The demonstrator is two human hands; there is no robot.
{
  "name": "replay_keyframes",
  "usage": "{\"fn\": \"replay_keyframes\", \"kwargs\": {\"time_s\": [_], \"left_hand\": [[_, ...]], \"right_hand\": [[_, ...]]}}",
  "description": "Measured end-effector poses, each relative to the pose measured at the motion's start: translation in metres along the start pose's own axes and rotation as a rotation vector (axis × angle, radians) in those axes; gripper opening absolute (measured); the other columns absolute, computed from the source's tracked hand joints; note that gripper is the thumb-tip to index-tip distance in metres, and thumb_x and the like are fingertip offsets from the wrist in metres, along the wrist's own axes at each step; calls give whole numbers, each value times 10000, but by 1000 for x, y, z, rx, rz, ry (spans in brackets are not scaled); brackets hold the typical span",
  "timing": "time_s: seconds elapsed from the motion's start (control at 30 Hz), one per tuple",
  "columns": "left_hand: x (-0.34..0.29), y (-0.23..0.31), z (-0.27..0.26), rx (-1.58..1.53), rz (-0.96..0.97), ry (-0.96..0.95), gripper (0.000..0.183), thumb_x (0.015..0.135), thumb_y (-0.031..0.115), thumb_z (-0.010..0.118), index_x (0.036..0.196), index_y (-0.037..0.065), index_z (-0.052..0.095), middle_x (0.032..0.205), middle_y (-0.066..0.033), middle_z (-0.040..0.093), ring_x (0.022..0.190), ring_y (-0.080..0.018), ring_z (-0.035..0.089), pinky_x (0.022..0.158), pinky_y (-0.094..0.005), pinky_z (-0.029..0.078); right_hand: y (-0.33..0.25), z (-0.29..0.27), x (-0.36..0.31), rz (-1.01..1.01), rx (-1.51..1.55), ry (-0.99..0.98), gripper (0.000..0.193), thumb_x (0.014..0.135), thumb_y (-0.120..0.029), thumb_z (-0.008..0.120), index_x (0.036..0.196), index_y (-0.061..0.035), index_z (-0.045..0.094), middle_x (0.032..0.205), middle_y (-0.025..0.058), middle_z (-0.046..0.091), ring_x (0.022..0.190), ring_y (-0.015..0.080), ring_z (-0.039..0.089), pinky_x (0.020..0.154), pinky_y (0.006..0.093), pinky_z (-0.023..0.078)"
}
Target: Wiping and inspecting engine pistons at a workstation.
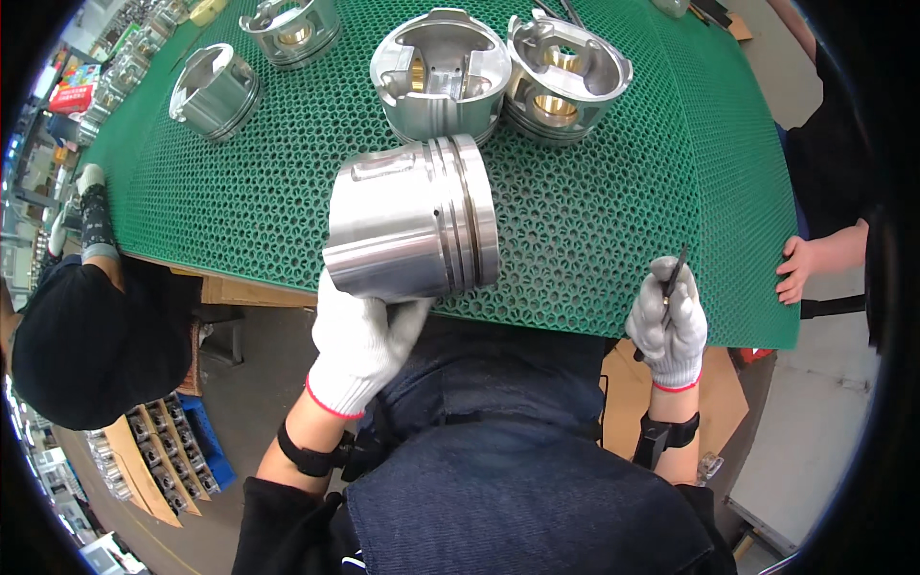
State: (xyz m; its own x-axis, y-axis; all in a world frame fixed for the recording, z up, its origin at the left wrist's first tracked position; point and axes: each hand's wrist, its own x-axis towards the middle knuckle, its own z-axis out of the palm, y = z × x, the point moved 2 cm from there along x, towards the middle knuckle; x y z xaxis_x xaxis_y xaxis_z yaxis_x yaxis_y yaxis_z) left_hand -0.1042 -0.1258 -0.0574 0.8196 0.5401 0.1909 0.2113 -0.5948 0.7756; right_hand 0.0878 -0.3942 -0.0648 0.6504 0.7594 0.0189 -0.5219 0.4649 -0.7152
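Note:
My left hand [356,347], in a white glove with a red cuff edge, grips a large silver piston [393,225] from underneath. The piston lies sideways above the front edge of the green mat, its ring grooves toward the right. A small dark hole shows near the grooves. Off to the right, my gloved right hand [668,331] is closed around a slim black pointed tool [678,268], tip upward; its exact kind is unclear. Just beyond the held piston stand another piston [443,115] and a piston with brass-coloured bores [567,91], both crown down.
The green perforated mat [594,220] covers the table. Farther left are a tilted-looking piston [218,96] and another piston [292,34]. A co-worker in a dark cap [91,345] sits at left; another person's hand [797,270] rests on the right edge. Boxed parts [168,450] stand lower left.

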Motion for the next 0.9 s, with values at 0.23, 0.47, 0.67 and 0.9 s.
{"fn": "replay_keyframes", "kwargs": {"time_s": [0.23,0.47,0.67,0.9], "left_hand": [[51,79,-26,587,793,-28,465,598,103,702,1060,70,654,857,-12,605,909,-204,610,954,-478,457],[57,38,7,37,182,-48,499,839,186,684,1272,-10,529,1248,-167,582,1106,-260,592,969,-354,467],[55,138,35,535,831,-190,480,659,145,705,1110,41,582,1119,-100,601,1055,-291,590,963,-447,461],[54,137,43,619,854,-175,443,708,153,667,1128,46,575,1130,-91,600,1068,-282,586,974,-427,457]], "right_hand": [[-7,3,-6,4,-30,184,404,960,-179,540,1303,19,460,751,110,562,426,116,439,361,233,400],[-2,19,-15,-63,-78,191,410,955,-185,507,1323,-6,473,680,86,538,413,96,419,353,205,327],[-25,46,-17,-289,-987,55,195,822,-51,620,997,-13,699,769,84,624,647,151,592,612,260,474],[-22,57,2,-414,-1229,74,144,790,-64,670,925,-23,703,777,94,634,648,187,626,581,282,501]]}}
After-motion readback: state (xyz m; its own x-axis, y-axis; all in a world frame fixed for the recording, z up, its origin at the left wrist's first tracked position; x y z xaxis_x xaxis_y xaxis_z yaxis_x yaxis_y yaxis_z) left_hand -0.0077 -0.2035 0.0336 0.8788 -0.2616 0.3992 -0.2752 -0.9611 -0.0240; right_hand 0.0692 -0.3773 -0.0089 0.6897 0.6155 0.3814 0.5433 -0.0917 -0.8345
